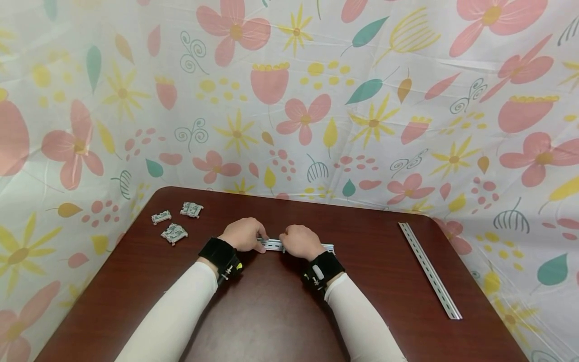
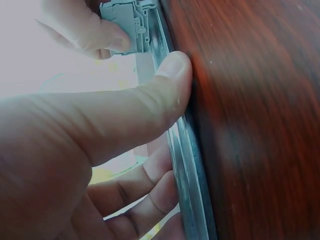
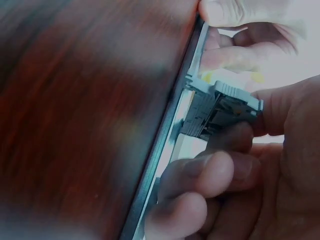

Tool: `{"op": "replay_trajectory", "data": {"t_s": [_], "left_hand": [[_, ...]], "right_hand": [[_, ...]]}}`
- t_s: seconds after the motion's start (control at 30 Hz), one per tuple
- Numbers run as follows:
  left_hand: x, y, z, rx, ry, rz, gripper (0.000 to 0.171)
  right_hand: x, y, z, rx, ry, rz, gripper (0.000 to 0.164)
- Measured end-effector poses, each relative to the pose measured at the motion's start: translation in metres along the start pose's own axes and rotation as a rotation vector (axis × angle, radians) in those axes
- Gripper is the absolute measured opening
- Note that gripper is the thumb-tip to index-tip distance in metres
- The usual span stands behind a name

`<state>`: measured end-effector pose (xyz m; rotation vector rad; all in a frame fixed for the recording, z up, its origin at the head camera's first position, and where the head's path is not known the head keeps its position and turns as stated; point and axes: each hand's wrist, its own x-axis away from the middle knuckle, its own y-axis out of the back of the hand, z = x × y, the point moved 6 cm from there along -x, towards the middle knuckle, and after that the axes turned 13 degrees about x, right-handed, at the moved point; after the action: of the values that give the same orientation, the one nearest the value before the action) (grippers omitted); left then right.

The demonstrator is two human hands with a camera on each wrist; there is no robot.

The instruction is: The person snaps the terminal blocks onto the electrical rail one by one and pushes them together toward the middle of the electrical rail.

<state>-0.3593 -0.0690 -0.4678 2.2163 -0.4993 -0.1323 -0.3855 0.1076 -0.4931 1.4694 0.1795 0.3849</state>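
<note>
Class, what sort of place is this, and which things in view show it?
Probably a makeshift assembly workspace: a brown table, a flowered sheet hung behind it, and a slotted metal rail and small grey block being held.

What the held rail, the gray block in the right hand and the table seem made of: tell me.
The held rail: probably metal, shiny, given the silvery highlights along it.
The gray block: likely plastic, matte, judging by its even color and fine molded detail.
The table: wood or wood-look laminate, softly glossy; grain and reflections show, but not which.
</note>
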Motion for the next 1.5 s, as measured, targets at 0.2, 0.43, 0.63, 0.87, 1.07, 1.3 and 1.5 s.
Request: {"op": "replay_trajectory", "data": {"t_s": [0.2, 0.43, 0.63, 0.87, 1.07, 1.3, 1.5], "left_hand": [[0.002, 0.001, -0.001, 0.009, 0.013, -0.002, 0.026], [0.004, 0.002, -0.005, 0.011, 0.011, -0.010, 0.024], [0.002, 0.001, -0.002, 0.012, 0.018, -0.014, 0.025], [-0.003, -0.001, 0.003, -0.002, 0.012, -0.017, 0.027], [-0.003, -0.001, 0.001, -0.002, 0.002, -0.014, 0.028], [0.000, -0.001, 0.000, -0.001, 0.001, -0.017, 0.028], [0.000, 0.000, -0.001, -0.003, -0.001, -0.020, 0.028]], "right_hand": [[0.023, 0.018, 0.016, -0.010, 0.003, 0.035, 0.038], [0.003, -0.004, 0.002, 0.069, 0.019, 0.041, 0.039], [-0.023, -0.041, -0.015, 0.092, 0.057, 0.048, 0.044], [-0.022, -0.046, -0.013, 0.143, 0.096, 0.003, 0.050], [-0.020, -0.044, -0.013, 0.113, 0.086, 0.009, 0.050], [-0.028, -0.052, -0.018, 0.152, 0.088, -0.006, 0.050], [-0.027, -0.052, -0.019, 0.159, 0.088, -0.011, 0.052]]}}
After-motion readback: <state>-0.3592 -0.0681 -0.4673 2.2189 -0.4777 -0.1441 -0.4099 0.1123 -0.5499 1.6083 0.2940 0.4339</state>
